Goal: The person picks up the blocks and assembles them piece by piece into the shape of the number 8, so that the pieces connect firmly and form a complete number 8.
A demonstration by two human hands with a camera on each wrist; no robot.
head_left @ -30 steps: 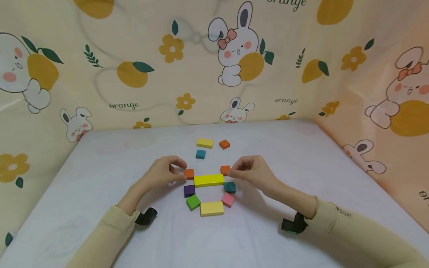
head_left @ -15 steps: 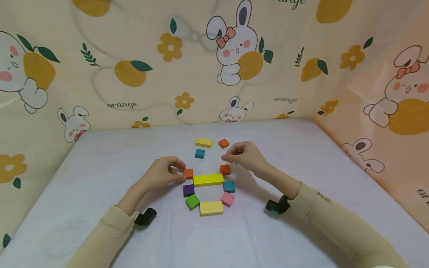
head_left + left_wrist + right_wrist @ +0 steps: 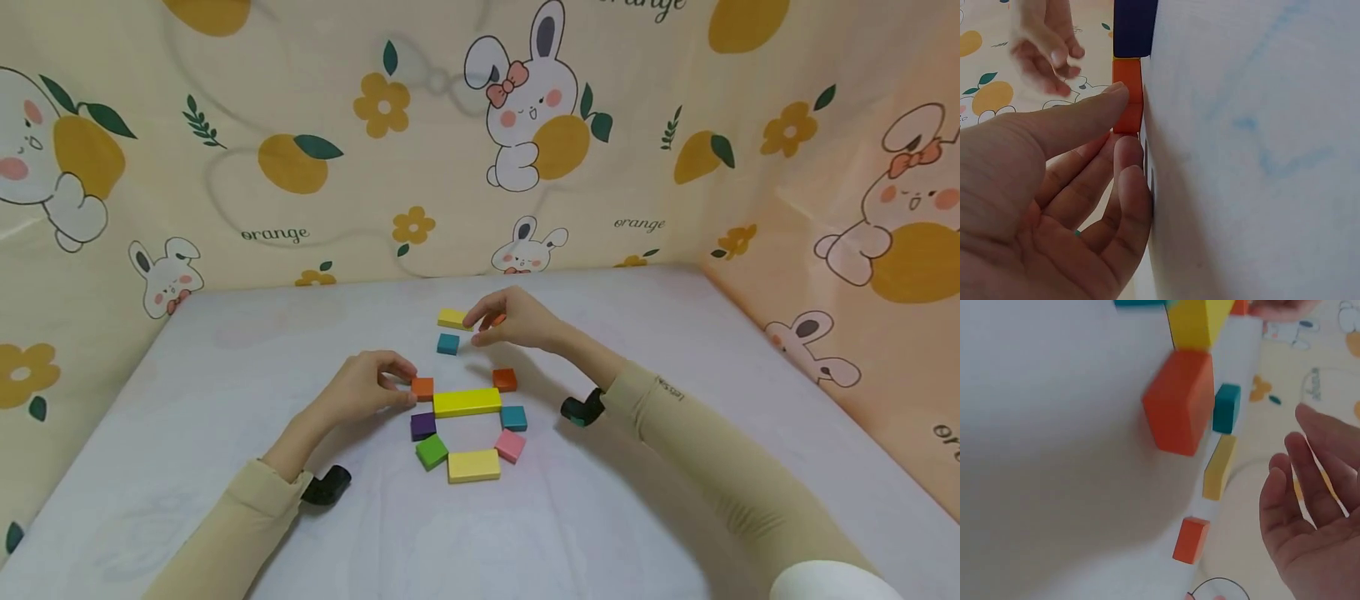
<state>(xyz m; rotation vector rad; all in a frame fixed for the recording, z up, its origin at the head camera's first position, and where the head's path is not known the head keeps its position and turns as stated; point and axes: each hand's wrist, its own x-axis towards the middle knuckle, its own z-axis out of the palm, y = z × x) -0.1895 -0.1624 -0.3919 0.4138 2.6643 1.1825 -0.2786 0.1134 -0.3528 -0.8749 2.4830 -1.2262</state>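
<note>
My left hand (image 3: 367,385) pinches an orange block (image 3: 423,389) at the left end of a long yellow block (image 3: 467,403). In the left wrist view the thumb lies on that block's side, and a purple block (image 3: 1135,28) stands beside it. My right hand (image 3: 517,320) hovers over the far blocks with its fingers loosely bent and nothing between them. Below its fingertips are a pale yellow block (image 3: 452,318) and a teal block (image 3: 447,344); a far orange block (image 3: 1191,540) is mostly hidden by this hand in the head view.
Another orange block (image 3: 504,380) touches the long block's right end. Below it, a teal block (image 3: 513,418), a pink block (image 3: 511,446), a pale yellow block (image 3: 473,466) and a green block (image 3: 432,452) form a curve. A patterned backdrop (image 3: 450,167) borders the white table (image 3: 262,350).
My right hand has left the orange block by the long yellow block's right end and moved away and leftward to above the far blocks. My left hand has stayed on its orange block.
</note>
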